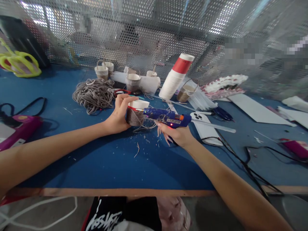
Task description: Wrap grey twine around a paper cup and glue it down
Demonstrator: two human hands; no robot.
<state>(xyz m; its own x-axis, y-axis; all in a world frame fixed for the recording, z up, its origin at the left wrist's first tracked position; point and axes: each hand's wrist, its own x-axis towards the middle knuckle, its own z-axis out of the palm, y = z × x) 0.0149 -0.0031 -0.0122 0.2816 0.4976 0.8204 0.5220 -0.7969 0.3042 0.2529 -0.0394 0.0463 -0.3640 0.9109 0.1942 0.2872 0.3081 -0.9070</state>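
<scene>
A paper cup (135, 116), its lower part wrapped in grey-brown cord and its rim white above a red band, is gripped by my left hand (119, 115). In my right hand (176, 134) is a blue glue gun (166, 116) with a small red light glowing on it. Its nozzle points left and lies at the cup's upper side, just above the wound cord; whether it touches is hard to tell. A clear glue stick (214, 124) juts from the gun's back. Loose cord (144, 127) trails beneath the cup.
Behind my left hand lies a heap of grey cord (95, 94). Stacked paper cups (176, 77) lean near several cord-wrapped cups (133, 81). A white phone (207, 130) and black cables (231, 149) sit to the right; a magenta tool (24, 128) lies left. A perforated metal screen (144, 38) stands behind.
</scene>
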